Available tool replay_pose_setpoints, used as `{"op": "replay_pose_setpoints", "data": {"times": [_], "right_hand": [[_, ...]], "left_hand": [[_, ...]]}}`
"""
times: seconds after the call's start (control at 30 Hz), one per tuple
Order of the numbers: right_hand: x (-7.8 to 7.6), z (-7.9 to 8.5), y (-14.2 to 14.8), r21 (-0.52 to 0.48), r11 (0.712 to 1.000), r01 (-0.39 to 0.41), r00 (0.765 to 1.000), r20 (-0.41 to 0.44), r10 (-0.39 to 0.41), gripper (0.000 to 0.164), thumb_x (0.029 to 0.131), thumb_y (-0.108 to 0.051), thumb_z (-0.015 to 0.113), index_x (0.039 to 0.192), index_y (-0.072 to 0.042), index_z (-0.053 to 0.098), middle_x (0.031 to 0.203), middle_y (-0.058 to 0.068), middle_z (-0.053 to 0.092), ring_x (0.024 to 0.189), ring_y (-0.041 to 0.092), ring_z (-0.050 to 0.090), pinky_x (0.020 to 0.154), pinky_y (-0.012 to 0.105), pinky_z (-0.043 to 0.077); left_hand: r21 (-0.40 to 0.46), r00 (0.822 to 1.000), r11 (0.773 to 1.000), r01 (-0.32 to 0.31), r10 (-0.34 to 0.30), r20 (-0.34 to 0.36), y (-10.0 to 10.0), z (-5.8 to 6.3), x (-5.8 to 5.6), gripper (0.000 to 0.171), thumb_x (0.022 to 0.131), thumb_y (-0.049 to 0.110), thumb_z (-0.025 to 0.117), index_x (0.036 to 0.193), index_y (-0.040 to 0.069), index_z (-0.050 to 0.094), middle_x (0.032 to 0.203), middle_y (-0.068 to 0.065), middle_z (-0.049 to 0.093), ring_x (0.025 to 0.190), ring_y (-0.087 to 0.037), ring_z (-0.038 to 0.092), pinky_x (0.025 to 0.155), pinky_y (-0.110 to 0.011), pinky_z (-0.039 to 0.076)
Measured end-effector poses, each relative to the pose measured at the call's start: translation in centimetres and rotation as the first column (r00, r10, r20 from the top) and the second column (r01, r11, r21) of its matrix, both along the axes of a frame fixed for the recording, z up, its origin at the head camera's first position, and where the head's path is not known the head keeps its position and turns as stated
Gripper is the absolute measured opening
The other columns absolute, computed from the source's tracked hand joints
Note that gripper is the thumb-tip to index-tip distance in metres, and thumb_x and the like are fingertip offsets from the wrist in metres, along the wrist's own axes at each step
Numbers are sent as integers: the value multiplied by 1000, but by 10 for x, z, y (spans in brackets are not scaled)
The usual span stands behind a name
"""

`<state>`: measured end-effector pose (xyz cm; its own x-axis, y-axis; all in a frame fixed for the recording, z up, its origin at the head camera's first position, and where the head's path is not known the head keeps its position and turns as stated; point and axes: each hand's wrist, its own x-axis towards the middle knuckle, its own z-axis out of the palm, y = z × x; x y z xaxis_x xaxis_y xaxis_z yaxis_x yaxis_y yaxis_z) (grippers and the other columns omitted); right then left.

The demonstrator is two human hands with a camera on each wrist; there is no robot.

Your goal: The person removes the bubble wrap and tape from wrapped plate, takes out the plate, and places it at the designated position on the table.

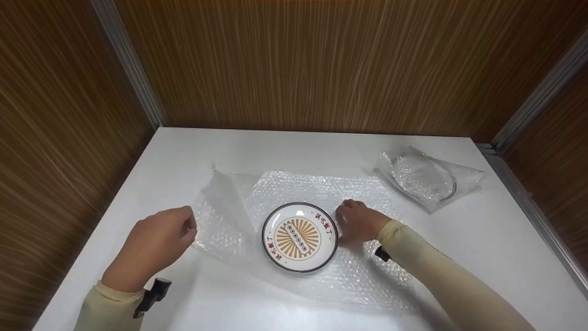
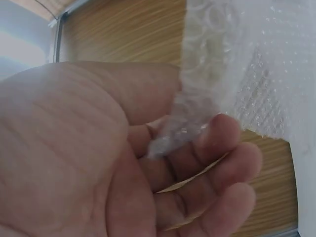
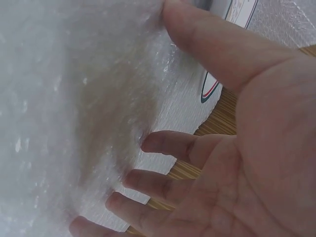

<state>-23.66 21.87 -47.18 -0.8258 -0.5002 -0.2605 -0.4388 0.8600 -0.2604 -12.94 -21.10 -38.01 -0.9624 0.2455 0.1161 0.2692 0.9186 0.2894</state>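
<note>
A round white plate (image 1: 298,264) with a dark rim, an orange sunburst and red characters lies face up on a sheet of bubble wrap (image 1: 321,181). My left hand (image 1: 158,239) pinches the left corner of the sheet between thumb and index finger, and that side is lifted off the table. The pinched corner (image 2: 190,118) shows between the fingers in the left wrist view. Just right of the plate, my right hand (image 1: 360,222) rests on the sheet with its fingers spread. In the right wrist view its fingertips (image 3: 153,141) touch the bubble wrap.
At the back right of the white table (image 1: 183,147) lies a bubble-wrapped round item (image 1: 425,179) with a dark rim. Wood-grain panels (image 1: 294,64) close off the back and both sides.
</note>
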Motion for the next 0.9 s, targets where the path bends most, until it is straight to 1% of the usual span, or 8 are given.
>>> {"op": "replay_pose_setpoints", "data": {"times": [0.1,0.3,0.4,0.5,0.67,0.77,0.87,0.9], "right_hand": [[1,0,0,-2,1000,13,1000,13,-13,49,71,-34,86,105,-9,61,147,32,46,136,57,41,105,65,45],[1,0,0,1,1000,7,1000,5,-7,49,72,-34,85,104,-8,60,145,32,47,134,57,43,105,64,45],[0,-1,0,-1,1000,2,1000,2,-2,51,72,-34,85,106,-7,60,145,31,47,135,57,42,107,63,44],[-1,-3,2,-10,1000,-1,1000,1,1,50,73,-34,85,107,-7,60,146,32,47,137,56,40,109,64,42],[0,-4,2,-12,1000,-6,1000,-1,6,52,74,-35,84,110,-5,61,148,32,46,141,56,37,112,65,38],[1,-3,2,3,1000,-1,1000,7,1,59,75,-36,83,117,-2,60,150,33,44,143,56,35,112,65,38],[1,-3,3,19,1000,-2,1000,10,2,64,77,-37,82,123,1,59,151,33,43,143,57,33,112,66,37],[2,-4,3,24,1000,-3,1000,9,3,67,77,-37,81,126,2,58,151,33,43,144,56,33,113,65,37]], "left_hand": [[-25,995,1000,-13,15,99,-9,-8,4,10,92,8,68,85,13,63,72,5,57,64,-13,49,55,-34,42],[-37,971,999,-34,42,236,-20,-27,8,7,93,10,71,92,11,64,73,4,60,62,-15,51,54,-35,42],[-31,950,999,-42,49,308,-24,-34,9,13,91,10,73,102,10,64,74,3,60,62,-16,51,55,-35,42],[-24,919,998,-55,60,389,-26,-41,9,31,90,8,72,119,10,64,77,-1,61,65,-19,52,57,-37,44],[-38,871,997,-71,80,484,-28,-50,8,57,91,8,70,146,10,56,106,-15,71,88,-27,62,77,-50,53],[-46,856,996,-71,85,511,-29,-55,7,55,92,7,67,146,10,58,131,-23,66,115,-42,62,96,-60,49],[-47,848,996,-72,86,523,-29,-58,8,52,91,5,66,142,9,61,143,-26,58,133,-51,50,104,-66,43],[-49,848,996,-71,86,523,-29,-58,8,51,90,5,66,141,9,62,143,-26,58,133,-51,50,104,-66,43]]}}
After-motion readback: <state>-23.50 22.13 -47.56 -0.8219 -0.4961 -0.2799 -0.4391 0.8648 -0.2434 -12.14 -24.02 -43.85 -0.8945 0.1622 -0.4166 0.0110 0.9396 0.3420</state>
